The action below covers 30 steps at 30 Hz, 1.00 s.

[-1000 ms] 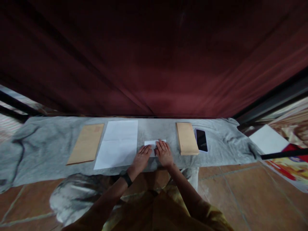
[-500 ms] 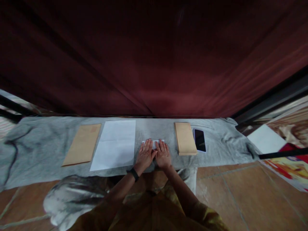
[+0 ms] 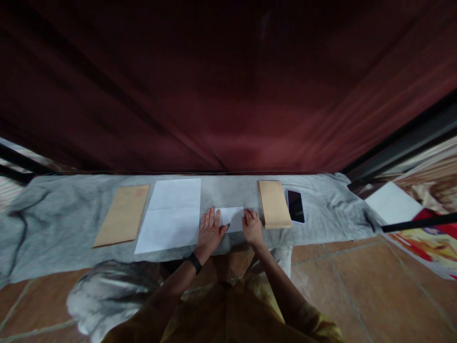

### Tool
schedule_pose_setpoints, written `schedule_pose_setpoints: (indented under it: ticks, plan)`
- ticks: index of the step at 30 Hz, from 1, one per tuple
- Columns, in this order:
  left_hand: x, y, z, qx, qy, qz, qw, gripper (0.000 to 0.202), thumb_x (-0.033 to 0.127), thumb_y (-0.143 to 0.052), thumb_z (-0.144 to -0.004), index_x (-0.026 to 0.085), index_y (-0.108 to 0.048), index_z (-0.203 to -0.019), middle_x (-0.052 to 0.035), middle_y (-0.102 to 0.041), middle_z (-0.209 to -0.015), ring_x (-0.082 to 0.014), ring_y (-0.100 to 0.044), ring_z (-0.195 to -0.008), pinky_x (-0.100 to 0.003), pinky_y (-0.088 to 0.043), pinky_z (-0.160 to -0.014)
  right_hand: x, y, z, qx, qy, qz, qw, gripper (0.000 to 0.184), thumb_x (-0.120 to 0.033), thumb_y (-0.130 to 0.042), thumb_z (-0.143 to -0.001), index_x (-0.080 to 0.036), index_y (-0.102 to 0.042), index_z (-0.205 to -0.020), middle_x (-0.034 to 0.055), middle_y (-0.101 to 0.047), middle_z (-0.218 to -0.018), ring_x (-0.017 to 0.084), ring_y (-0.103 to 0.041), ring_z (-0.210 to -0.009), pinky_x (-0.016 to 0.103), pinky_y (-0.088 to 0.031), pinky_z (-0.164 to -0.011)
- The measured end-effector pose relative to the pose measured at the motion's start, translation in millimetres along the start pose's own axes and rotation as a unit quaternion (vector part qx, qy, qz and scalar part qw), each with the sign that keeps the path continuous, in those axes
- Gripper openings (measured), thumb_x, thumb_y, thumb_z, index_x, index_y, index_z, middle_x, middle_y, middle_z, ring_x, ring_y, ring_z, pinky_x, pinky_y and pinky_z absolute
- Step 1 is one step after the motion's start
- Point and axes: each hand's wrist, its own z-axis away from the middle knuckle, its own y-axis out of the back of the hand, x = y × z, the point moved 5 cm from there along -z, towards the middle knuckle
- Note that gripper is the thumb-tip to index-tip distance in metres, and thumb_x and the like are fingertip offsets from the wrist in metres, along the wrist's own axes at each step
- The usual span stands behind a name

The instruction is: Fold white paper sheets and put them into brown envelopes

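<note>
A small folded sheet of white paper (image 3: pixel 232 218) lies between my two hands on the grey cloth. My left hand (image 3: pixel 210 229) rests flat over its left end, fingers stretched out and thumb pointing to the right. At the paper's right end, my right hand (image 3: pixel 253 228) has its fingers bent in and closed on the edge; the fingertips are partly hidden. Just left of my left hand is a larger white sheet (image 3: pixel 171 214) with faint crease lines. A stack of brown envelopes (image 3: pixel 274 205) lies close to the right of my right hand.
A single brown envelope (image 3: pixel 123 214) lies at the left on the grey cloth (image 3: pixel 64 214). A phone (image 3: pixel 295 206) lies beside the envelope stack. Dark red fabric (image 3: pixel 228 119) hangs along the far edge. Tiled floor (image 3: pixel 332 281) shows in front, and printed sheets (image 3: pixel 428 243) lie at the far right.
My hands have moved apart from the middle of the folded paper, left hand leftwards and right hand rightwards, uncovering it. The right fingers have gone from flat to bent.
</note>
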Motion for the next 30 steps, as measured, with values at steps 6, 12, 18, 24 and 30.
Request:
schedule_pose_setpoints:
  ticks: [6,12,18,24,30]
  plan:
    - [0.5,4.0,-1.7,-0.019,-0.008,0.010,1.000,0.068,0.049,-0.043,-0.099,0.007,-0.036,-0.152,-0.0242,-0.031,-0.161,-0.0348,-0.026,-0.152,-0.056,-0.030,-0.120,3.8,2.1,-20.4,-0.080,-0.150,-0.006,0.985,0.032,-0.024,-0.048,-0.098,-0.015,-0.065,-0.124,0.0124,-0.073,-0.106,0.021,-0.072,-0.093,0.027,-0.053,-0.083]
    - [1.8,8.8,-5.1,-0.042,-0.014,0.003,0.999,0.066,0.048,-0.044,-0.099,0.007,-0.040,-0.150,-0.0222,-0.034,-0.161,-0.0347,-0.027,-0.152,-0.056,-0.029,-0.121,11.3,0.5,-27.5,-0.098,-0.174,-0.070,0.977,0.024,-0.023,-0.053,-0.094,-0.017,-0.074,-0.103,0.0091,-0.077,-0.095,0.019,-0.073,-0.092,0.022,-0.053,-0.079]
    - [15.5,20.1,-13.7,-0.050,-0.049,-0.005,0.998,0.060,0.039,-0.043,-0.100,0.011,-0.038,-0.153,-0.0165,-0.031,-0.164,-0.0323,-0.025,-0.153,-0.053,-0.027,-0.122,15.8,-5.0,-30.8,-0.117,-0.197,-0.101,0.968,0.030,-0.024,-0.050,-0.093,-0.015,-0.077,-0.101,0.0060,-0.077,-0.087,0.016,-0.073,-0.079,0.020,-0.052,-0.067]
    - [30.1,15.4,-13.3,-0.084,-0.077,0.006,0.993,0.054,0.036,-0.042,-0.100,0.016,-0.043,-0.150,-0.0138,-0.039,-0.161,-0.0279,-0.031,-0.151,-0.049,-0.029,-0.122,20.2,-3.9,-38.8,-0.138,-0.207,-0.106,0.963,0.026,-0.022,-0.054,-0.091,-0.015,-0.078,-0.097,0.0068,-0.077,-0.087,0.016,-0.072,-0.079,0.018,-0.050,-0.065]
    - [40.0,14.3,-10.3,-0.098,-0.068,0.015,0.993,0.056,0.037,-0.043,-0.099,0.016,-0.042,-0.151,-0.0143,-0.036,-0.162,-0.0301,-0.033,-0.150,-0.050,-0.031,-0.121,23.5,0.3,-53.1,-0.185,-0.192,-0.111,0.957,0.023,-0.020,-0.058,-0.086,-0.017,-0.081,-0.088,0.0041,-0.076,-0.077,0.017,-0.072,-0.073,0.019,-0.051,-0.066]
